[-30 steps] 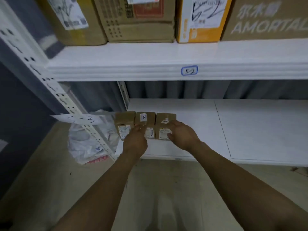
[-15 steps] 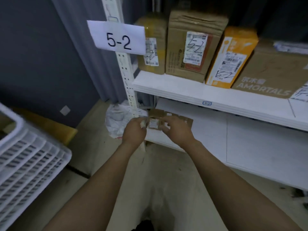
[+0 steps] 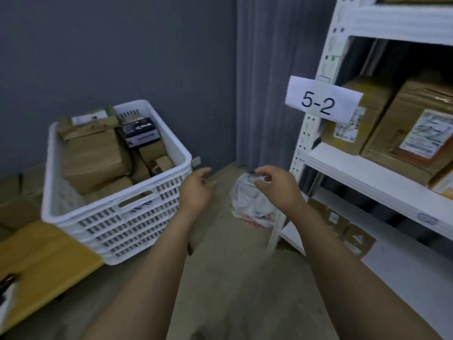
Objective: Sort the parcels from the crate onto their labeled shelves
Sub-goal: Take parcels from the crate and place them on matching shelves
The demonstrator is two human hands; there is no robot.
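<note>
The crate point(image 3: 117, 224) was white, its walls patterned with rows of small slots. The parcels point(image 3: 93, 155) in it were brown cardboard, one box point(image 3: 141, 133) black with white lettering. The shelf point(image 3: 367, 177) was white; its sign point(image 3: 321, 101) was white with black "5-2". The wall point(image 3: 122, 45) was dark grey-blue, the curtain point(image 3: 269, 69) grey, the platform point(image 3: 44, 256) yellow.

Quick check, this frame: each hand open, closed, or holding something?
Left hand: open, fingers loosely curled, holding nothing.
Right hand: open, fingers loosely curled, holding nothing.
</note>
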